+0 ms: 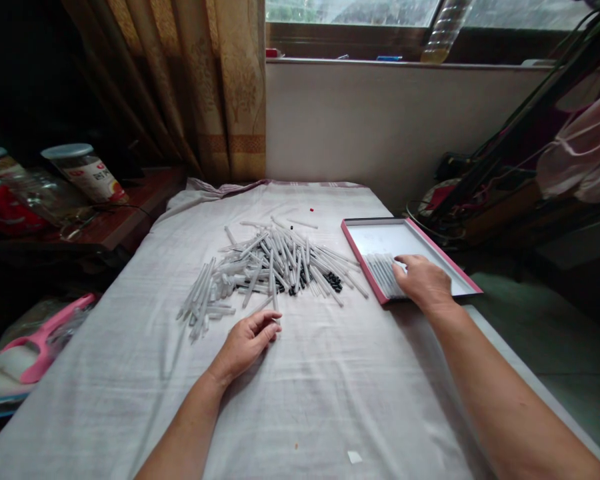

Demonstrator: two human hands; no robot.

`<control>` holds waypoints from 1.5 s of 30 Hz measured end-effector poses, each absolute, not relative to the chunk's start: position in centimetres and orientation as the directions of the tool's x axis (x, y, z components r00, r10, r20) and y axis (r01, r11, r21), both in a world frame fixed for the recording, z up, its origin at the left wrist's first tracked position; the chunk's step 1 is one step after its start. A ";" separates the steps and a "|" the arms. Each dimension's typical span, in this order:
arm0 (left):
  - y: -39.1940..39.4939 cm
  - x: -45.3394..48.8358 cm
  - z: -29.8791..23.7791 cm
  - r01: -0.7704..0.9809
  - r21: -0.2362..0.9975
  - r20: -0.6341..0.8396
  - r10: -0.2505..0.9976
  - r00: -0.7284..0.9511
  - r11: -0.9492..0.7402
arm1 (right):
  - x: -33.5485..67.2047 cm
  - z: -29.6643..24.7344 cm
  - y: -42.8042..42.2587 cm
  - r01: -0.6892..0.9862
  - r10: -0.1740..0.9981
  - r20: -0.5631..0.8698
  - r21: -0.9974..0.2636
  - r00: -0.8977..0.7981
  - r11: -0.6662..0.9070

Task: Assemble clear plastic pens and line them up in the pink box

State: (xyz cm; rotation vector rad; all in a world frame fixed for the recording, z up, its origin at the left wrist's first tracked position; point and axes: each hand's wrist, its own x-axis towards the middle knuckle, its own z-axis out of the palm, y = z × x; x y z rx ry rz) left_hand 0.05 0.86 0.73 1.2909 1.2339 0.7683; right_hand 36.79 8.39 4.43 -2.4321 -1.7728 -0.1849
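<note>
A loose pile of whitish, see-through pens (pixel 260 257) lies across the cloth, with small black caps (pixel 334 282) among them. At the near edge of the pile is my left hand (pixel 250 340), its thumb and fingers closed around the lower end of a pen (pixel 274 300). To the right, a shallow pink-edged box (pixel 430 250) with a white inside holds a row of pens (pixel 380 273) laid side by side. My right hand (pixel 425 280) reaches over the box's near side, fingers curled at the right end of that row. What its fingertips grip is hidden.
A white cloth (pixel 280 400) covers the table, with a red bit (pixel 311 210) and a white scrap (pixel 355 457) on it. Jars (pixel 87 173) stand on a brown side table at left, above a pink-handled object (pixel 45 340). A curtain (pixel 230 87) hangs behind.
</note>
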 end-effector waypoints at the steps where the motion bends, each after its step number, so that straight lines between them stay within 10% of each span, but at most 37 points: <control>1: 0.9 0.0 0.6 0.214 0.961 -0.228 0.944 0.239 0.178 | 35.8 4.4 8.2 0.967 0.942 0.222 -0.063 0.253 -0.245; 9: 0.9 -0.1 -0.2 0.240 0.962 -0.192 0.948 0.254 0.131 | 25.7 3.1 6.7 0.957 0.966 0.237 -0.242 -0.099 0.157; 24: 1.0 -0.1 -0.5 0.272 0.959 -0.151 0.951 0.269 0.075 | 20.5 2.5 7.9 0.990 0.998 0.057 -0.138 0.022 -0.014; 32: 0.7 -0.2 -0.8 0.347 0.936 -0.032 0.967 0.253 -0.059 | 24.0 1.4 6.2 0.856 0.926 0.353 -0.512 0.136 0.069; 38: 0.2 0.4 0.0 0.657 0.473 0.645 0.739 0.195 -0.586 | 24.7 0.9 3.6 0.648 0.912 0.407 -0.682 -0.048 0.338; 45: 0.2 0.5 0.2 0.796 0.234 0.608 0.723 0.328 -0.558 | 21.7 2.1 2.1 0.479 0.855 0.374 -0.712 -0.360 0.513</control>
